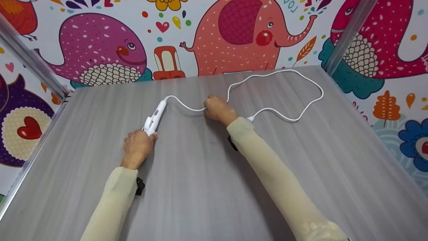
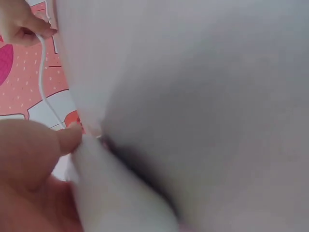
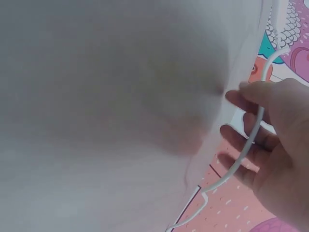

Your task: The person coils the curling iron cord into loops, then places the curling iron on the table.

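Note:
A white curling iron (image 1: 156,115), with a grey button on its handle, lies slanted over the table in the head view. My left hand (image 1: 138,145) grips its near end, which the hand mostly hides. In the left wrist view, the thumb (image 2: 70,137) presses against the white body. From the far end of the handle runs a white cord (image 1: 182,103) to my right hand (image 1: 219,108). That hand holds the cord between thumb and curled fingers; the right wrist view shows the cord (image 3: 236,164) crossing the fingers.
Beyond my right hand the cord makes a wide loop (image 1: 321,90) on the grey wood-grain table (image 1: 187,187). Its white plug (image 1: 250,118) lies beside my right cuff. Panels with cartoon animals (image 1: 240,43) stand along the back and sides of the table.

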Action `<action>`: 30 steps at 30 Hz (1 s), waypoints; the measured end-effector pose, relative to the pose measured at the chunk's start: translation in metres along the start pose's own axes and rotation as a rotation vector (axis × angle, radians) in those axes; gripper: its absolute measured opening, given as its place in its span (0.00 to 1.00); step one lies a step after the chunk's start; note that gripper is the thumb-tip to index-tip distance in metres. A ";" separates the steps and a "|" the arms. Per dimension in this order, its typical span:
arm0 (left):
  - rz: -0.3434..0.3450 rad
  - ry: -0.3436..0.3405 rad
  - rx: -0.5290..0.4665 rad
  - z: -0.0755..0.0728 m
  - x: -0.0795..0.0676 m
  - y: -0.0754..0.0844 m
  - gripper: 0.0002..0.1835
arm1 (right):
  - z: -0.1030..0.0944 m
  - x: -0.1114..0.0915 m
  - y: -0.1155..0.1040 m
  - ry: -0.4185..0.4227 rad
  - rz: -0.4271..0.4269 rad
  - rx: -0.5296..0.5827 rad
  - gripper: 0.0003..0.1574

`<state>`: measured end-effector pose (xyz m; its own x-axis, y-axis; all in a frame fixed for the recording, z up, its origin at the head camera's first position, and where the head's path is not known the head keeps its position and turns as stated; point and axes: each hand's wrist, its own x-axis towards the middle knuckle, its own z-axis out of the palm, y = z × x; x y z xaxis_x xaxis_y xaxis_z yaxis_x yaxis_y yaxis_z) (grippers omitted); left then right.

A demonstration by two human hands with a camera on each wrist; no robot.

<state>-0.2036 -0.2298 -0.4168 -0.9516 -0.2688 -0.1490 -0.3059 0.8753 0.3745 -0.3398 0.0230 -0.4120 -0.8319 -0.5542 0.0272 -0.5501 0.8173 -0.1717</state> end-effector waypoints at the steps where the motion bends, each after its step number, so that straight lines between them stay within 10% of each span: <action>1: -0.007 0.013 -0.003 0.001 0.000 0.000 0.32 | 0.000 -0.001 0.001 -0.001 -0.015 0.020 0.13; 9: 0.079 0.146 0.009 0.008 -0.002 0.000 0.30 | -0.001 -0.015 0.002 -0.079 -0.008 0.200 0.24; 17: 0.172 0.139 -0.002 0.012 -0.005 0.012 0.27 | -0.007 -0.043 -0.001 -0.280 -0.100 0.293 0.17; 22: 0.240 0.138 -0.003 0.014 -0.008 0.022 0.28 | -0.015 -0.066 0.000 -0.162 -0.112 0.460 0.12; 30: 0.300 0.119 -0.012 0.021 -0.015 0.048 0.32 | -0.039 -0.105 -0.012 0.042 0.162 0.884 0.17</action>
<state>-0.2030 -0.1750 -0.4157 -0.9959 -0.0453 0.0778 -0.0108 0.9181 0.3962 -0.2492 0.0778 -0.3740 -0.9058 -0.4226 -0.0301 -0.1836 0.4555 -0.8711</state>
